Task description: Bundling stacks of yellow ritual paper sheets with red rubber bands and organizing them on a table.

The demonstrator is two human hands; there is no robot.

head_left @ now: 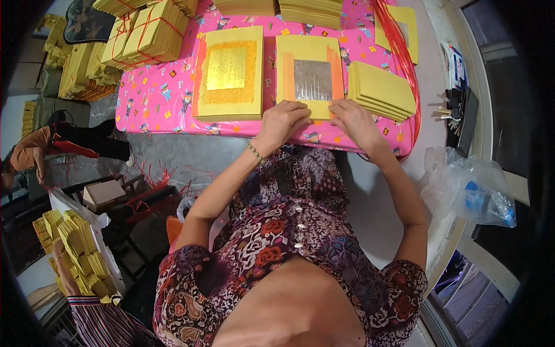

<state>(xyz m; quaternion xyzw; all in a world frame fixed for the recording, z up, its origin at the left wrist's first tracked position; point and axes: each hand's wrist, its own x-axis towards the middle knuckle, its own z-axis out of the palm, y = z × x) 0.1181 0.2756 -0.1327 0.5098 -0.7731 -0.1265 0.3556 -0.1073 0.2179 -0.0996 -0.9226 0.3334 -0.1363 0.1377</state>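
Observation:
My left hand (pixel 281 125) and my right hand (pixel 357 124) are at the near edge of a yellow paper sheet (pixel 312 50), one at each near corner. Its middle bears a silver foil square (pixel 313 78), with orange bands down both sides. Fingers of both hands are curled and closed on the paper's edge; the fingertips are partly hidden. Left of it sits a thick stack of yellow paper (pixel 228 109), topped by a gold foil square (pixel 227 67) with an orange border. By my right hand lie several folded yellow sheets (pixel 381 89), overlapping each other.
A pink patterned cloth (pixel 153 95) covers the table. Red strings (pixel 399 49) hang over its right side. Tied yellow bundles (pixel 153 34) stand at the far left. A clear plastic bag (pixel 468 185) is at the right. Another person's striped sleeve (pixel 107 321) shows at lower left, beside yellow folded papers.

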